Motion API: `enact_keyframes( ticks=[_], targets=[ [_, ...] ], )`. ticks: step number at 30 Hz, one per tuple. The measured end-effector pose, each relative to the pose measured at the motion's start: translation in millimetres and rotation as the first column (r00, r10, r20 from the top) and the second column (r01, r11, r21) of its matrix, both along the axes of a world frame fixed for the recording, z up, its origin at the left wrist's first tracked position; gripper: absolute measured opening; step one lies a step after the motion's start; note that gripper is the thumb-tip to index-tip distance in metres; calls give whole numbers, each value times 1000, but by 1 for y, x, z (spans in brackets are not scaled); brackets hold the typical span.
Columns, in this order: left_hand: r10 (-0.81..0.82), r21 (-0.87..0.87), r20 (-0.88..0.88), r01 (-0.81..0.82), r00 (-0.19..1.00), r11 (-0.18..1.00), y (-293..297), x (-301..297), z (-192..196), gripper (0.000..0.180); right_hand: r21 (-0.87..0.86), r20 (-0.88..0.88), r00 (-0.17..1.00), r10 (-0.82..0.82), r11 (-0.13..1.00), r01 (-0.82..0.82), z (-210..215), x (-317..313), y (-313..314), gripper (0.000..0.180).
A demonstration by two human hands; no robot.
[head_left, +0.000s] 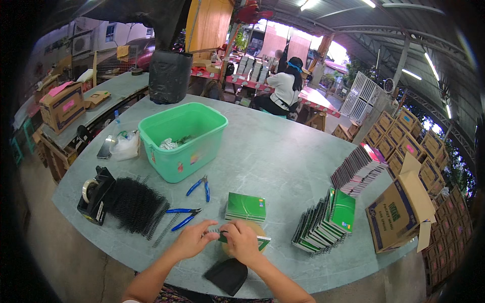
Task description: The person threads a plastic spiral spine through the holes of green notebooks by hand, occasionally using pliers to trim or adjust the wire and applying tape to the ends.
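Near the table's front edge, my left hand point(194, 240) pinches one end of a dark spiral binding coil point(212, 231). My right hand point(240, 243), closed, grips a small green notebook point(263, 243) at the coil's other end; the hand hides most of it. Under the notebook shows a round tan thing point(252, 228). Just beyond lies a short stack of green notebooks point(245, 206). Two blue-handled cutting pliers point(207, 192) lie to the left of the stack. A large heap of black coils point(134, 204) spreads farther left.
A tape dispenser point(99, 199) flanks the coils; a green tub point(184, 164) stands beyond. Black cloth point(227, 276) lies by my wrists. On the right stand bound green notebooks point(323, 222), pinkish notebooks point(356, 169) and an open carton point(396, 217). A person point(285, 86) sits at a far table.
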State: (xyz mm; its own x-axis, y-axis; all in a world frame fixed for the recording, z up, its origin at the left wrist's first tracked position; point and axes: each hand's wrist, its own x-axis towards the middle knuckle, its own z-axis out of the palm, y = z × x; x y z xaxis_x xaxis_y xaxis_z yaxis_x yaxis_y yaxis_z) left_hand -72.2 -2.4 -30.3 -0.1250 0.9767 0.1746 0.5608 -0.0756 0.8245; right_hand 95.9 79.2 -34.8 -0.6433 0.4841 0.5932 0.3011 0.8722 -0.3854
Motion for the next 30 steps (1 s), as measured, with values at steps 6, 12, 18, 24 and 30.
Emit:
enact_keyframes(
  ticks=[6, 12, 18, 24, 30],
  targets=[
    [-10, 45, -29, 12, 1000, 999, -4, -2, 5, 24, -101, 157, 985, -74, 991, 90, 10, 5, -6, 21],
    [13, 222, -235, 41, 972, 974, 5, -15, -9, 23, -236, 177, 984, -14, 970, 56, 11, 5, -6, 19],
    [-127, 47, -478, 170, 869, 984, -29, 53, -26, 35, -244, 93, 996, -10, 969, 33, 19, 9, -4, 24],
    [-297, -86, -236, 285, 925, 955, -44, 68, -54, 39, -119, 146, 989, -12, 992, 29, 24, 13, -1, 30],
    [179, 260, -60, -158, 982, 953, -17, 19, 14, 35, -879, -332, 943, 6, 361, -312, -21, 100, 39, 37]
  ],
)
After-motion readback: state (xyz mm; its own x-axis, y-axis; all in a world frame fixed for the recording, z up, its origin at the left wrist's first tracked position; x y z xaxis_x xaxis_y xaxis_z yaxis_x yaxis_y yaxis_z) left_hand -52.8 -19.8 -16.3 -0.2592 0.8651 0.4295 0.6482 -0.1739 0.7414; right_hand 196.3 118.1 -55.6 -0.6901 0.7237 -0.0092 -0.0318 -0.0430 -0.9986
